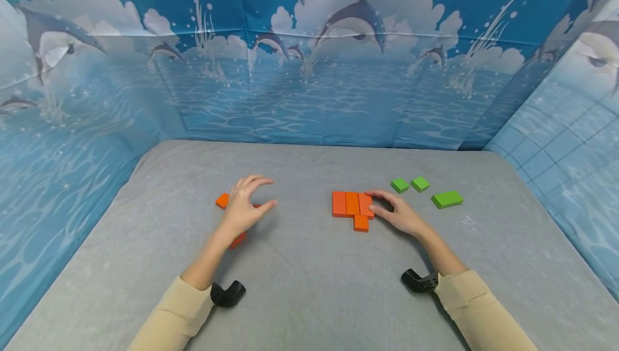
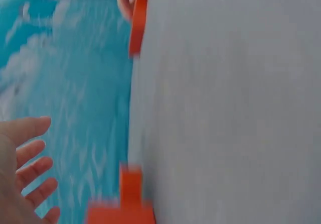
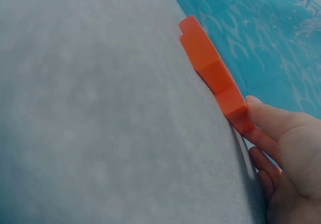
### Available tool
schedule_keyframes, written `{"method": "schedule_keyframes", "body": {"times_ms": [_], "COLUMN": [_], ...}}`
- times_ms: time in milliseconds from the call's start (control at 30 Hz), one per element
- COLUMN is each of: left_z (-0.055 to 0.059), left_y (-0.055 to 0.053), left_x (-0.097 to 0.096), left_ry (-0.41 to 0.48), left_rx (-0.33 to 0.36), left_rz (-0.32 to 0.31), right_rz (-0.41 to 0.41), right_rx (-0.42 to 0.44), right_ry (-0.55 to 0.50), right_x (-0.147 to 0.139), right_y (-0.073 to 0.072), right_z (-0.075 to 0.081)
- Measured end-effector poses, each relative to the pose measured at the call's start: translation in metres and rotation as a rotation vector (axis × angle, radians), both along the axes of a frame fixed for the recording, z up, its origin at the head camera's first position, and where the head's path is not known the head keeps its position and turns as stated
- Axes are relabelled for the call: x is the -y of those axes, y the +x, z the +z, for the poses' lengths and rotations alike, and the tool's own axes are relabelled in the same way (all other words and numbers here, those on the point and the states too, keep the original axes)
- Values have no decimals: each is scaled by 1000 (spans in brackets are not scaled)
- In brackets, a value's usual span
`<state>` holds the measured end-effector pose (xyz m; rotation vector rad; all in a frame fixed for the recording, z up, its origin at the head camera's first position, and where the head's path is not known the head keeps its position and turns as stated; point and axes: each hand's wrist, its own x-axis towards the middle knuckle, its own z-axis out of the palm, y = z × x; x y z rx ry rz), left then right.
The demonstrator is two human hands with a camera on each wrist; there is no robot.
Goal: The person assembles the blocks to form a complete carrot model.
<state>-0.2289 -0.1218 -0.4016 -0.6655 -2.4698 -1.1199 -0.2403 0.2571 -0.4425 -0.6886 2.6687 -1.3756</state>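
Observation:
Several flat orange blocks [image 1: 339, 203] lie side by side near the middle of the grey surface, with a small orange block [image 1: 360, 223] against their near side. My right hand [image 1: 398, 216] holds the rightmost orange block [image 1: 364, 203] between thumb and index finger at its right end; that block sits slightly askew. In the right wrist view, the thumb [image 3: 255, 101] touches its end. To the left, my left hand [image 1: 242, 208] hovers with fingers spread above other orange blocks [image 1: 238, 240], holding nothing. It partly hides them in the head view.
Two small green blocks [image 1: 400, 185] and a longer green block [image 1: 447, 199] lie beyond and right of my right hand. A blue dolphin-print curtain [image 1: 309, 104] borders the back and sides of the grey-covered table [image 1: 309, 286].

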Motion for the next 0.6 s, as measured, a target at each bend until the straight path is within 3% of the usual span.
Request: {"method": "schedule_keyframes", "body": {"times_ms": [167, 333, 467, 600], "left_z": [-8, -22, -32, -38], "left_y": [-10, -20, -23, -24], "left_x": [48, 92, 114, 123], "left_ry": [2, -4, -22, -79], "left_rx": [41, 135, 209, 243], "left_rz": [30, -8, -41, -48], "right_rz": [-12, -24, -23, -15], "right_rx": [8, 10, 11, 12], "right_ry": [12, 28, 26, 19], "right_x": [0, 0, 1, 0], "right_y": [0, 0, 0, -1], "right_z": [0, 0, 1, 0]}}
